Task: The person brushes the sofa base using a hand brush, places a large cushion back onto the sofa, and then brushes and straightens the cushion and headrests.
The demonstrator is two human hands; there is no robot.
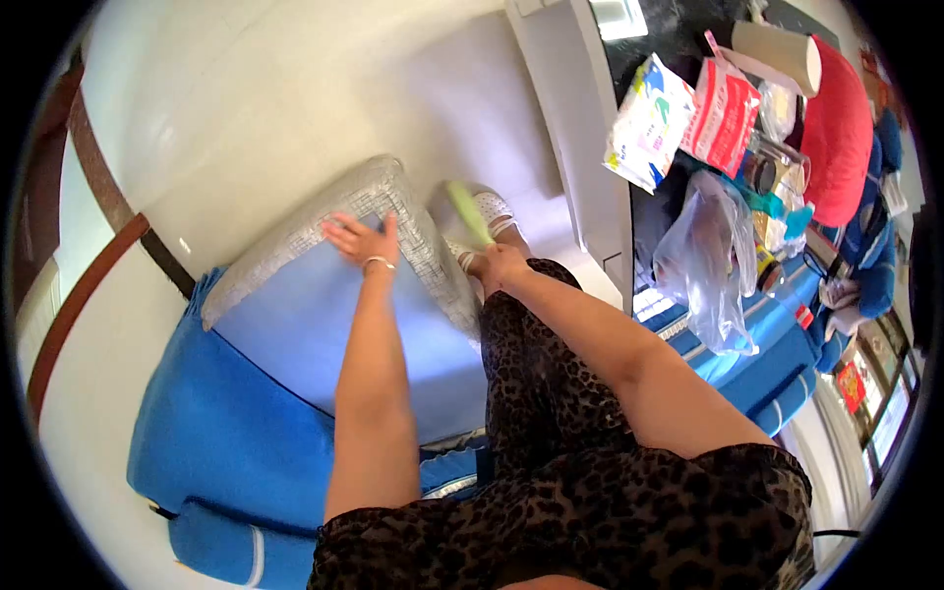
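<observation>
My left hand (366,239) is spread open at a seat cushion (398,211), near its upper edge. That cushion has grey woven-patterned sides and a pale blue face (305,324). It appears to rest against blue sofa fabric (236,413). In my right hand (503,265), fingers wrapped round, is a light green, flat, elongated tool (467,211); its exact kind I cannot make out. The tool points away from me, over my feet in white shoes (495,208), just right of the cushion.
To the right stands a table with a black top (669,29), crowded with a tissue pack (651,123), a red-and-white packet (721,113), a clear plastic bag (706,261) and jars. Beyond lies a red cushion (839,138). Pale floor (295,88) stretches ahead; a curved wooden piece (84,305) is at left.
</observation>
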